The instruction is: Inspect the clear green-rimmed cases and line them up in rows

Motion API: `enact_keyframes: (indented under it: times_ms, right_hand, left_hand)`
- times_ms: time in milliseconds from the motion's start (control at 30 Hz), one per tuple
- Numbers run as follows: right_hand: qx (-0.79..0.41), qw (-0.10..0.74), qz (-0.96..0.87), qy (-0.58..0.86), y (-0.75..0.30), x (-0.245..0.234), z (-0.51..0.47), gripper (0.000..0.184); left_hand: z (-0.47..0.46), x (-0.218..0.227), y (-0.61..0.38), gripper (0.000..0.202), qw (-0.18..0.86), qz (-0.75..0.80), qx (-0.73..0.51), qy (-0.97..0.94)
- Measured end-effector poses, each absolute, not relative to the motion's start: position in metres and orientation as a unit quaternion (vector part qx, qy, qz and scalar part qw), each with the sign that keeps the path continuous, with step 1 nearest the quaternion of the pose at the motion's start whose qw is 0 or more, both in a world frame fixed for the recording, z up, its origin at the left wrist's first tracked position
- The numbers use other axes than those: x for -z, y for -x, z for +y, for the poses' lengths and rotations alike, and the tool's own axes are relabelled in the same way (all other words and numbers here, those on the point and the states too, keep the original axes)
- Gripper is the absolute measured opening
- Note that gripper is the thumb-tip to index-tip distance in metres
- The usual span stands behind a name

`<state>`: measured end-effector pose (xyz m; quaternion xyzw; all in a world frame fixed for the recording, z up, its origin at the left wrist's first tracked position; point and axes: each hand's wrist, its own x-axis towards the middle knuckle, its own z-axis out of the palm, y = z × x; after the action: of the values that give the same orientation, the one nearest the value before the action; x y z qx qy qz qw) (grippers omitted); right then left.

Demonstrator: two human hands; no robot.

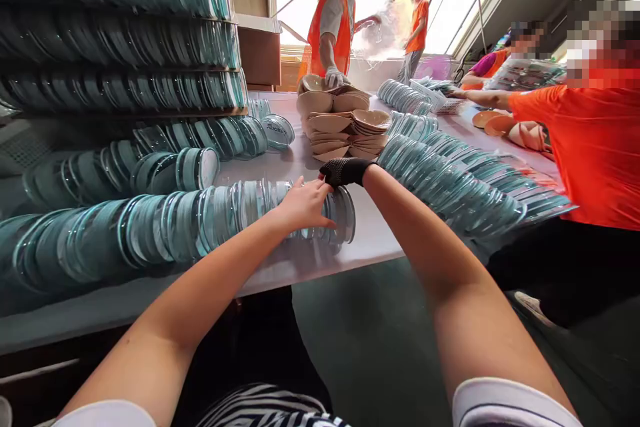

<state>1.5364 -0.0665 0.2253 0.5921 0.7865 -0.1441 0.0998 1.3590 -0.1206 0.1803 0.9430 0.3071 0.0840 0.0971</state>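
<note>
A long row of round, clear plastic packs [165, 227] with a teal tint lies on its side along the near table edge. My bare left hand [306, 205] rests over the row near its right end, fingers spread and thumb apart on the near side. Beside it, my right hand [345, 172], in a black dotted glove, reaches over the far side of the same end with its fingers curled. What lies under those fingers is hidden. Just beyond the right hand stands a stack of beige moulded cups [330, 123].
Shelves of similar packs [120, 40] rise at the left, and shorter rows [200, 137] lie below them. More rows [450, 177] slant across the table's right side. A co-worker [333, 27] touches the cups; another person [595, 140] in orange stands close at the right.
</note>
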Motion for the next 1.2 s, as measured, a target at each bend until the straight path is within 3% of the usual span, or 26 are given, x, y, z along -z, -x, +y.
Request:
enact_keyframes:
  times_ms: [200, 300, 500, 633, 833, 900, 1000, 1100, 1200]
  right_hand:
    - [0.092, 0.105, 0.804, -0.577, -1.531, -0.229, -0.079, 0.026]
    - [0.077, 0.076, 0.807, -0.581, -1.537, -0.229, -0.091, 0.028]
    - [0.049, -0.087, 0.803, -0.587, -1.556, -0.212, -0.145, 0.027]
    - [-0.02, -0.153, 0.793, -0.589, -1.55, -0.178, -0.208, 0.02]
    - [-0.126, -0.12, 0.767, -0.617, -1.518, -0.091, -0.274, 0.023]
    - [-0.138, -0.175, 0.763, -0.606, -1.514, -0.072, -0.282, 0.022]
    - [-0.151, -0.342, 0.699, -0.61, -1.516, -0.063, -0.279, 0.019]
    - [-0.13, -0.464, 0.615, -0.624, -1.519, -0.067, -0.257, 0.045]
    - [-0.078, -0.475, 0.589, -0.648, -1.518, -0.072, -0.23, 0.068]
  left_hand:
    - [-0.122, -0.185, -1.36, 0.075, 0.085, 0.298, -0.082, -0.947]
    - [-0.123, -0.187, -1.36, 0.076, 0.079, 0.301, -0.078, -0.947]
    - [-0.122, -0.188, -1.362, 0.077, 0.064, 0.296, -0.066, -0.951]
    - [-0.12, -0.189, -1.361, 0.07, 0.064, 0.291, -0.059, -0.953]
    - [-0.117, -0.191, -1.357, 0.076, 0.075, 0.286, -0.051, -0.954]
    - [-0.117, -0.191, -1.357, 0.077, 0.081, 0.287, -0.05, -0.953]
    - [-0.117, -0.19, -1.358, 0.077, 0.086, 0.288, -0.053, -0.952]
    - [-0.116, -0.187, -1.359, 0.078, 0.081, 0.288, -0.064, -0.952]
    - [-0.116, -0.181, -1.358, 0.077, 0.067, 0.286, -0.084, -0.952]
